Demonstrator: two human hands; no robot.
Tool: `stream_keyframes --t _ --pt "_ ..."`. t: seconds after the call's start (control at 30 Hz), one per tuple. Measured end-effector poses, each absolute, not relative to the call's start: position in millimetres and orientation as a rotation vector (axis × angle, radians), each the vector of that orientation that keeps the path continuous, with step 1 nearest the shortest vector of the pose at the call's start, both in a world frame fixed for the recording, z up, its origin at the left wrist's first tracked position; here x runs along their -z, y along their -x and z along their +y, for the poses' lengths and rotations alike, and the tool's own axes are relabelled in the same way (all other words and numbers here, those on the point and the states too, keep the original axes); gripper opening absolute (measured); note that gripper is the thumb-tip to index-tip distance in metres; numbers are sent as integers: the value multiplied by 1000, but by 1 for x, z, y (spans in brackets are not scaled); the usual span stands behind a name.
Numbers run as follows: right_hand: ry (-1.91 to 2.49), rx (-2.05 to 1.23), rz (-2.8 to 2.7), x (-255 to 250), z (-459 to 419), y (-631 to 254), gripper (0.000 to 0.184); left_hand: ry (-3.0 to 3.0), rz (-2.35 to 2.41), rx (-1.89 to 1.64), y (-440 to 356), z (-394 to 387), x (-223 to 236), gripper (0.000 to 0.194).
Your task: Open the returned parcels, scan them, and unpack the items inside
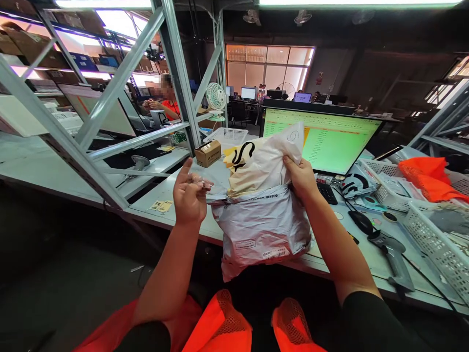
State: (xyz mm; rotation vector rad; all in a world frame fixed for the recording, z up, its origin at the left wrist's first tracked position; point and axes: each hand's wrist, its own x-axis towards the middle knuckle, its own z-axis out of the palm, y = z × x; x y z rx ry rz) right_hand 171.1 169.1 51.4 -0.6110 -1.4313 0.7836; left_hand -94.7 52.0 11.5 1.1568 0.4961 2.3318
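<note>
So, the bag is front and centre between the hands, its lower end sagging past the table edge. White top piece with black lettering stands above it; can't tell from here if that's a flap or a second bag.

Right hand: thumb pressed on the top piece's side, pinching it; fingers mostly behind. Left hand: index up, the rest curled onto clear film that reaches toward the bag. Something small and brownish in there, can't make it out. Can't judge how firm that hold is.

Risks, my read: right pinch is on slick plastic, so if it slips, the bag's overhang could pull it off the edge. Yanking the film could tear it and drop the small bit.

Beyond the left grip: box, then basket. Nearer, below it: tags. Behind the right grip: monitor, close enough to knock. Right of that arm: mouse, scanner; a wide elbow could catch the cable.
</note>
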Motion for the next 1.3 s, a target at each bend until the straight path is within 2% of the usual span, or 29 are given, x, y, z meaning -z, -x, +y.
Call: stream_keyframes --t 0.1,0.2,0.3,0.4,0.43,0.47,0.57,0.63,0.73,0.8,0.9,0.97,1.0,1.07,1.13,1.17,1.23,1.3 --pt "666 -656 -1411 -53 161 -166 43 -1179 586 -2099 104 54 -6 38" --pt "645 -554 -1308 -55 157 -165 42 -1351 863 -1999 106 57 10 39" --pt "573 -480 -1202 -58 159 -162 39 -1562 1126 -1862 99 56 29 56" --pt "560 -384 -1097 -58 163 -152 38 -1568 1211 -1769 83 57 44 94" --pt "560 -367 -1077 -57 166 -148 39 -1510 1228 -1795 77 58 48 102" --pt "557 -367 -1076 -56 168 -145 39 -1443 1249 -1832 72 60 52 101" --pt "545 -408 -1236 -58 166 -146 42 -1344 1261 -1904 69 65 56 63" --pt "582 -285 -1410 -67 153 -157 57 -1411 1234 -1921 79 64 52 41" --pt "702 173 -1646 -94 114 -178 89 -1594 1289 -1941 101 53 32 26" --pt "728 364 -1828 -114 87 -185 94 -1798 1339 -1911 114 43 11 17" --pt "677 285 -2141 -131 71 -179 88 -2208 1278 -1747 124 36 -21 6" --pt "705 146 -2310 -130 77 -172 68 -2339 1246 -1663 128 37 -33 10" --pt "736 75 -2369 -126 83 -170 50 -2335 1265 -1653 131 39 -34 21" --pt "775 -63 -2394 -114 94 -170 17 -2272 1369 -1640 139 43 -26 58" --pt "764 -194 -2306 -104 101 -174 8 -2243 1510 -1561 148 47 -9 89" --pt "751 -252 -2232 -101 102 -177 8 -2251 1579 -1494 152 50 1 94" --pt "720 -349 -2097 -100 103 -182 8 -2241 1709 -1371 155 57 24 89" --pt "691 -403 -1993 -105 105 -186 7 -2143 1819 -1335 151 66 46 75"
